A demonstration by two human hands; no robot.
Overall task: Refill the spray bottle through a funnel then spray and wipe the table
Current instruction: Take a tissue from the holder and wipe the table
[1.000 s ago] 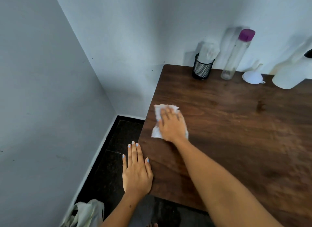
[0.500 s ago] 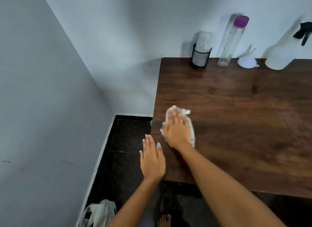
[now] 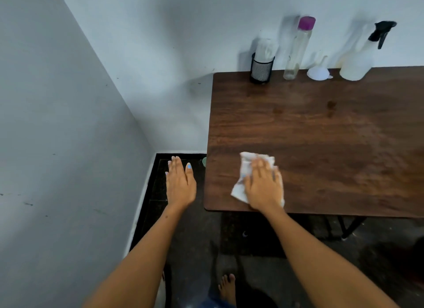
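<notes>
right hand (image 3: 263, 186) lies flat, fingers straight, pressing a crumpled white paper towel (image 3: 243, 179) onto the dark brown wooden table (image 3: 332, 135), lower centre of frame, near the table's front left corner. left hand (image 3: 181, 183) open, fingers straight and together, held over the dark floor (image 3: 190, 243) left of the table edge, touching nothing. along the table's far edge, upper right of frame: black mesh cup (image 3: 261, 70) with white contents, tall clear bottle with purple cap (image 3: 298, 48), white plastic funnel (image 3: 318, 72), translucent spray bottle with black trigger head (image 3: 359, 60). bare foot (image 3: 227, 289) at bottom centre.
</notes>
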